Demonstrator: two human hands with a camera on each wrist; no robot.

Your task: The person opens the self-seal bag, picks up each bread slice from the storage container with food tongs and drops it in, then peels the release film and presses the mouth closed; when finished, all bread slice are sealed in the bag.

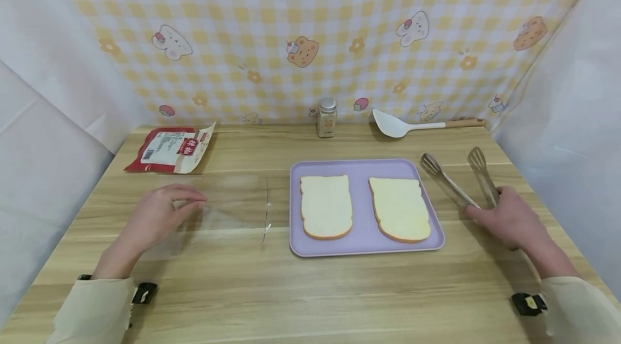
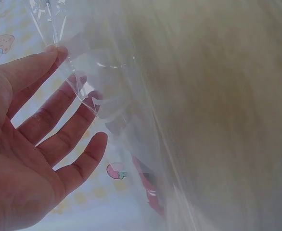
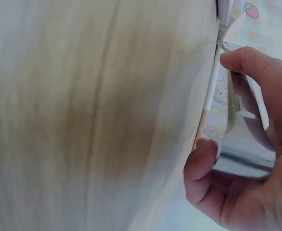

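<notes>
A: What does the left hand, to the left of the flat, rectangular lilac tray, have hold of?

B: The clear, glossy plastic film, which lies on the tray's left side. Thumb and forefinger meet in a pinch on it; in the left wrist view the remaining fingers stand spread and only slightly bent.

A: And the right hand?

B: Placed to the right of the tray, it is curled round the silver metal tongs with slotted heads. The grip is only partly closed — the two arms of the tongs stand well apart, heads directed away from the person.

A: What does the tray bear?

B: Two pale, brown-crusted bread slices, side by side without touching.

A: And behind it?

B: A small, clear shaker jar with a grey lid stands upright; a white spatula with a wooden handle end lies behind the tray's right side, and a red-and-cream printed packet lies to its rear left.
</notes>
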